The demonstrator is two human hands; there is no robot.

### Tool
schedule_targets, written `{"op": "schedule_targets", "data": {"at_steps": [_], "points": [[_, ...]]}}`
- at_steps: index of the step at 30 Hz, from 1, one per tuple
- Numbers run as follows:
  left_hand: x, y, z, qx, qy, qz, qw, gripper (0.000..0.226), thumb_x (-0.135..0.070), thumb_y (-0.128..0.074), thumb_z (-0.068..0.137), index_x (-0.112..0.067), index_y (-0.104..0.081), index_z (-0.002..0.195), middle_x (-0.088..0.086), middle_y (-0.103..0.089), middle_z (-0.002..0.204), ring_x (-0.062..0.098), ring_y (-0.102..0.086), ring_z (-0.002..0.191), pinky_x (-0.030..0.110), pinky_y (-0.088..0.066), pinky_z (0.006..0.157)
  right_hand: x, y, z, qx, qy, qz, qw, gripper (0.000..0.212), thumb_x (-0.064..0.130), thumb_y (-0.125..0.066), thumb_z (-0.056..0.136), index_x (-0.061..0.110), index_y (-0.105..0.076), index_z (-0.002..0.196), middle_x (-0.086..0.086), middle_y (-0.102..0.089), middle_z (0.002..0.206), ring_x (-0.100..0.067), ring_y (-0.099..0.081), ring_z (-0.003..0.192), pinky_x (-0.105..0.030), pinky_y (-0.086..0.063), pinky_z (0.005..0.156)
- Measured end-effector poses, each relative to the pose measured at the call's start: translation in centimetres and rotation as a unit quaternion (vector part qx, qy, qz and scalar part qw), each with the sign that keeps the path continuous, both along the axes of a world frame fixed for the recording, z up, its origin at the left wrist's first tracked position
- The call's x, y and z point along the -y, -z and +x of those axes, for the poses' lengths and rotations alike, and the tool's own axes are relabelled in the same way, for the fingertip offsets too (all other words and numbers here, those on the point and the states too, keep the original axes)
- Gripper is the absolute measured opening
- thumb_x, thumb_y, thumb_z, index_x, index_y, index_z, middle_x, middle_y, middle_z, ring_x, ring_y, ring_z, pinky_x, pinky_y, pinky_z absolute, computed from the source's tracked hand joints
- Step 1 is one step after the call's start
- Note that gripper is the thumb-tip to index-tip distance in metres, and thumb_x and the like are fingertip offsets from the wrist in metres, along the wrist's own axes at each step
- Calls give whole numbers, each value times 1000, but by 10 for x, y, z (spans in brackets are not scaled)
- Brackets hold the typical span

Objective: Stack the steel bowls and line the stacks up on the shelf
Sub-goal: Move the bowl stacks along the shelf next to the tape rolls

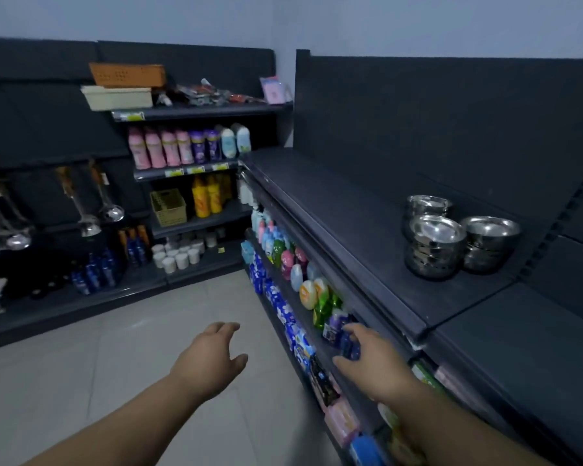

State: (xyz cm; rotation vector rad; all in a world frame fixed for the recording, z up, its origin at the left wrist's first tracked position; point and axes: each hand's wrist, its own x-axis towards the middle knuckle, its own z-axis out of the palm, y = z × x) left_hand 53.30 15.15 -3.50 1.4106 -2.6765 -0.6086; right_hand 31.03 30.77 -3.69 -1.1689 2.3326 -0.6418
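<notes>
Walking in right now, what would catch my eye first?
The shiny steel bowls stand out, in three stacks close together on the dark top shelf at right. Below it runs a row of bright bottles. In the foreground two bare arms reach forward, the left hand over the floor and the right hand by the bottles.

Rear bowl stack [426, 205] half hidden behind front stack [435, 250]; price labels [196, 169] unreadable.
</notes>
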Motion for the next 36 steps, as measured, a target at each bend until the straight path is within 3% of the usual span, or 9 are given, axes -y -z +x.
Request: {"op": "schedule_targets", "data": {"at_steps": [9,14,17,21,26,30,33,36], "points": [[69,-26,-179,-41,64,-26,997,62,-40,-56,89,-24,-34,145,-2,-39,145,17,-45,128,28,-40,102,60,-31,-146,-25,63,-55,996,63,40,-65,86,26,-39,142,-1,-46,139,-18,-49,124,-35,-43,104],[96,-30,-272,-69,137,-13,988,64,-40,-59,86,-23,-37,144,0,-41,144,17,-45,129,26,-36,105,70,-33,-186,-31,125,-98,987,59,34,-68,83,25,-46,137,0,-49,134,-15,-50,122,-24,-41,101],[108,-31,-328,-94,192,-2,977,63,-39,-62,86,-19,-41,141,3,-44,143,17,-44,130,21,-31,105,77,-41,-202,-45,162,-145,975,52,34,-68,83,29,-51,132,10,-57,125,-5,-54,113,-23,-44,99],[122,-29,-395,-118,279,34,952,59,-38,-61,89,-19,-41,141,2,-43,144,16,-41,132,18,-28,105,91,-56,-217,-68,221,-180,956,38,32,-69,82,32,-59,118,18,-62,98,-1,-62,85,-23,-53,83],[137,-33,-455,-174,366,128,905,39,-30,-50,96,-20,-51,134,-1,-54,137,14,-49,125,20,-33,102,106,-54,-211,-88,268,-149,948,28,36,-68,81,37,-64,109,20,-65,91,-1,-64,82,-18,-52,76],[134,-36,-475,-194,399,253,860,33,-37,-43,98,-23,-60,123,-8,-62,122,4,-52,112,17,-33,93,112,-49,-197,-111,376,-192,900,20,46,-70,75,35,-69,91,19,-69,76,-2,-65,70,-19,-53,67],[127,-34,-480,-182,431,305,829,36,-45,-43,96,-27,-61,122,-10,-65,119,6,-56,111,19,-36,91,109,-48,-189,-138,444,-211,860,29,57,-64,73,29,-69,78,14,-67,66,-6,-62,59,-28,-53,61],[125,-27,-484,-166,437,349,812,39,-54,-44,91,-33,-60,120,-12,-65,118,7,-58,109,25,-42,96,97,-48,-186,-161,515,-169,825,38,66,-61,71,28,-64,72,13,-65,63,-6,-60,57,-32,-53,59]]}}
